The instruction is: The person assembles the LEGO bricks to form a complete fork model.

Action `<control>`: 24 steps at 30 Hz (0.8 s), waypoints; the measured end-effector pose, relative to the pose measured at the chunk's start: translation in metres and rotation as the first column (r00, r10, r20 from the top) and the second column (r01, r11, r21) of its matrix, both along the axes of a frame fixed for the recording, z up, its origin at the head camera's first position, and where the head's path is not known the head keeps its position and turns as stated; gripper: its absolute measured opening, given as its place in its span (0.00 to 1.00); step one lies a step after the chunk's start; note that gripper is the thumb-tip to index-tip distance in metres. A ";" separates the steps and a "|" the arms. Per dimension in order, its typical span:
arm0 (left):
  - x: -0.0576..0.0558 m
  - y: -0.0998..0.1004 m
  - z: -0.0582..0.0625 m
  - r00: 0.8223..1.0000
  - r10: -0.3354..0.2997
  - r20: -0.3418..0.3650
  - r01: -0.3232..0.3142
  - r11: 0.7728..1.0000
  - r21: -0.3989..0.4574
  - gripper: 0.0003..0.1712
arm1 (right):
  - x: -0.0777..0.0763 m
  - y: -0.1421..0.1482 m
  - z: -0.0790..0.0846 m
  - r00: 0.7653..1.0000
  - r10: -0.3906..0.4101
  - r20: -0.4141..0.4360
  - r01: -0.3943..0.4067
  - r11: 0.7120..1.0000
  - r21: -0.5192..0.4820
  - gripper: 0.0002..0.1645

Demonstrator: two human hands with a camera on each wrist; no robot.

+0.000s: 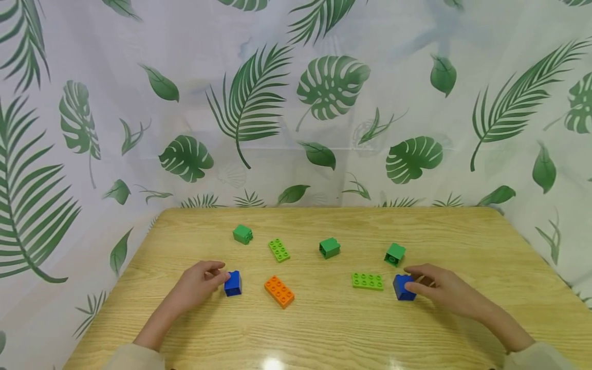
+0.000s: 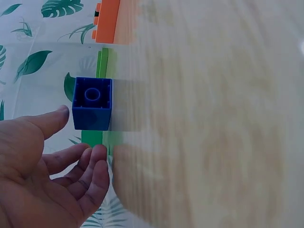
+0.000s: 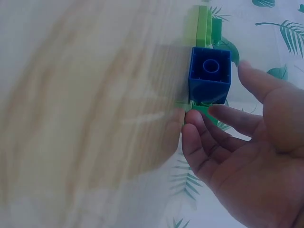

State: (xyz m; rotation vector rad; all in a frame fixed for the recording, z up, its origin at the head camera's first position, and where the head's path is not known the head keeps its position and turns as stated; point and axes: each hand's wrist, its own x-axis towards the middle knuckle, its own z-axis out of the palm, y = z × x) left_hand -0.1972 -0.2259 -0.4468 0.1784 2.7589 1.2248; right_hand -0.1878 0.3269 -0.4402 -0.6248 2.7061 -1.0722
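Two blue bricks lie on their sides, hollow undersides turned toward me. My left hand (image 1: 200, 283) is just left of the left blue brick (image 1: 233, 283). In the left wrist view, a small gap separates the thumb from that brick (image 2: 92, 104), and the loosely bent fingers sit beside it, holding nothing. On the other side, my right hand (image 1: 443, 289) reaches in from the right to the second blue brick (image 1: 404, 288). The right wrist view has its thumb and index finger spread around one end of this brick (image 3: 210, 76), not gripping it.
An orange brick (image 1: 279, 292) and two flat lime bricks (image 1: 279, 250) (image 1: 367, 281) lie between the hands. Three green bricks (image 1: 242, 234) (image 1: 330, 248) (image 1: 395, 254) sit farther back on the wooden table (image 1: 314, 334). A leaf-patterned curtain (image 1: 273, 180) hangs behind.
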 end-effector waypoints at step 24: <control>0.002 0.007 0.001 0.998 -0.048 0.047 0.052 0.994 -0.100 0.25 | -0.001 -0.001 -0.001 0.998 0.052 0.035 -0.050 0.998 -0.033 0.24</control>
